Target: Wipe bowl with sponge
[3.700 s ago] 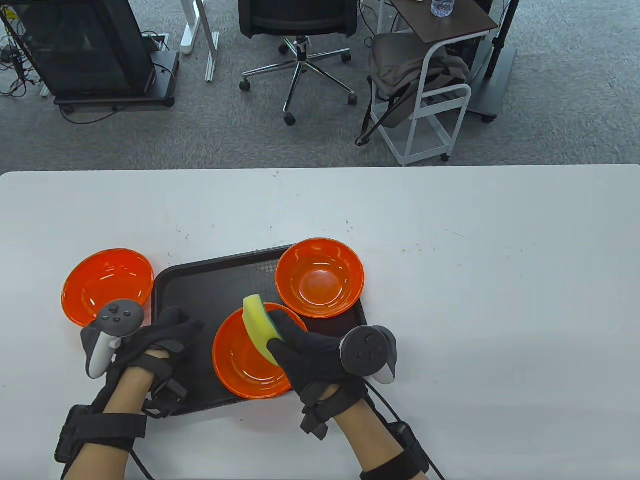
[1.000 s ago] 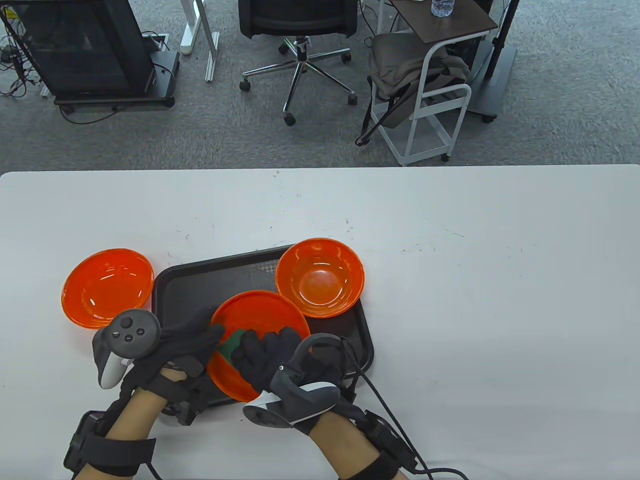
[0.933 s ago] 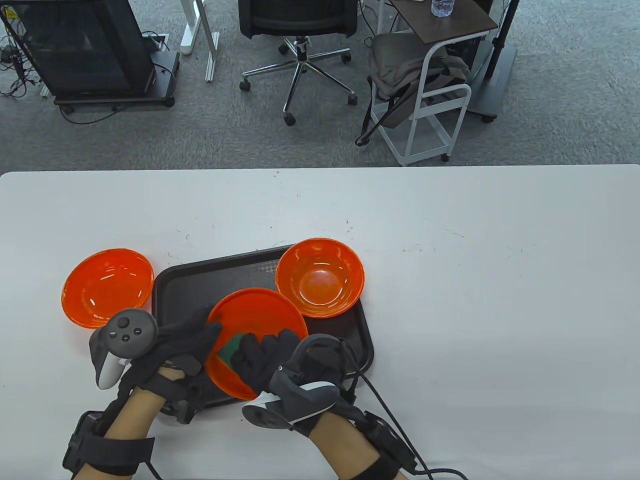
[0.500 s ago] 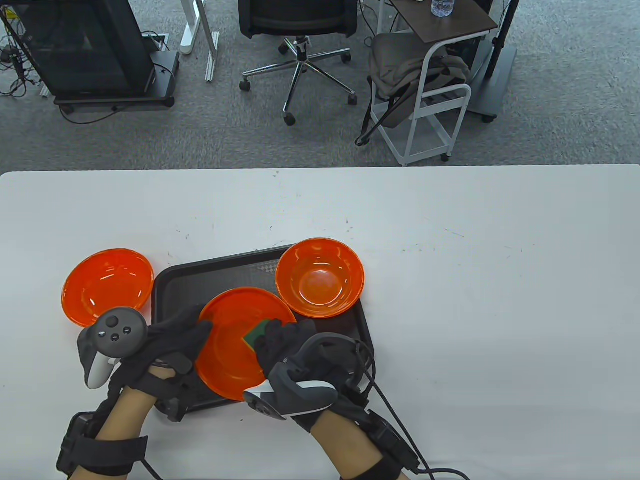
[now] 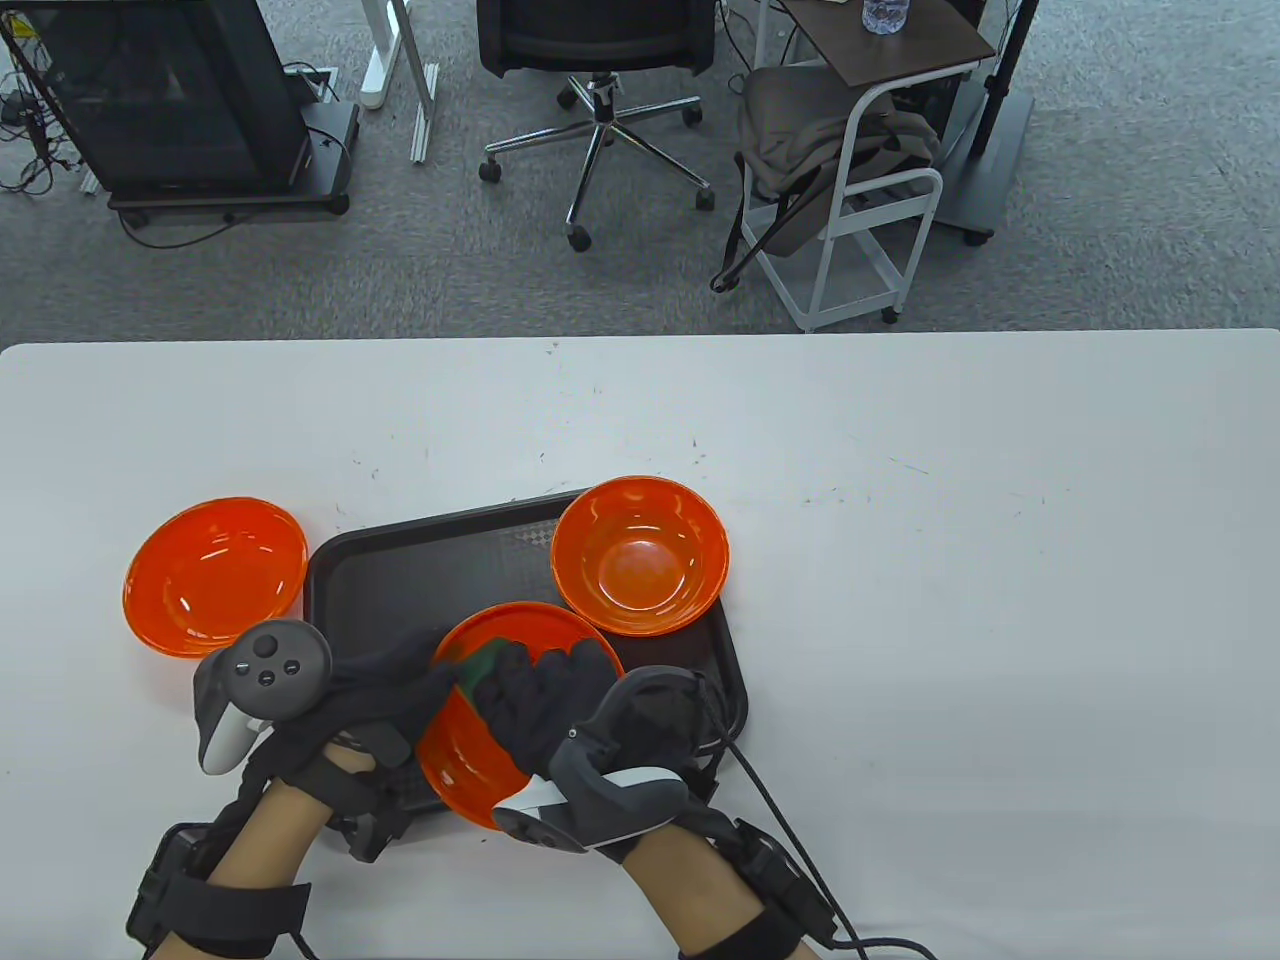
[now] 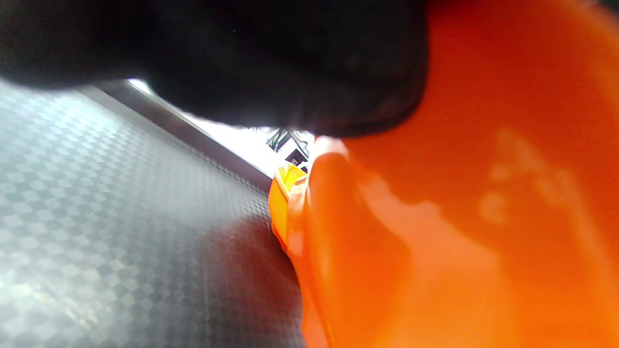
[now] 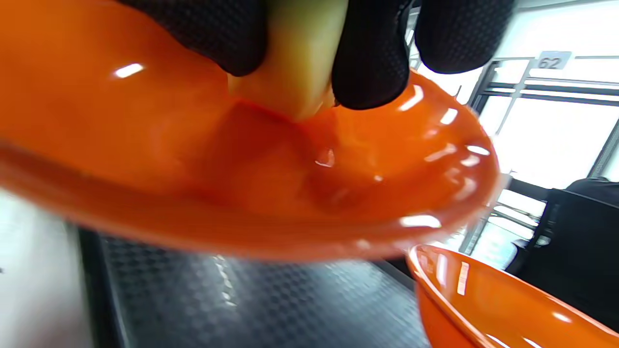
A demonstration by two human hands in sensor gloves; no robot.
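Note:
An orange bowl (image 5: 470, 760) is held tilted above the front of the black tray (image 5: 400, 570). My left hand (image 5: 400, 690) grips its left rim; the bowl's outer wall (image 6: 483, 217) fills the left wrist view. My right hand (image 5: 545, 695) holds the yellow-and-green sponge (image 5: 478, 668) and presses it against the bowl's inside, with only a green edge showing from above. In the right wrist view the fingers (image 7: 372, 63) pinch the yellow sponge (image 7: 295, 63) onto the bowl's wet inner surface (image 7: 145, 145).
A second orange bowl (image 5: 640, 555) sits on the tray's far right corner and shows in the right wrist view (image 7: 483, 309). A third orange bowl (image 5: 215, 575) stands on the white table (image 5: 900, 500) left of the tray.
The bowl has shifted right and tipped more steeply. My right hand has slid the sponge from the bowl's right side to its upper left, close to my left fingers.

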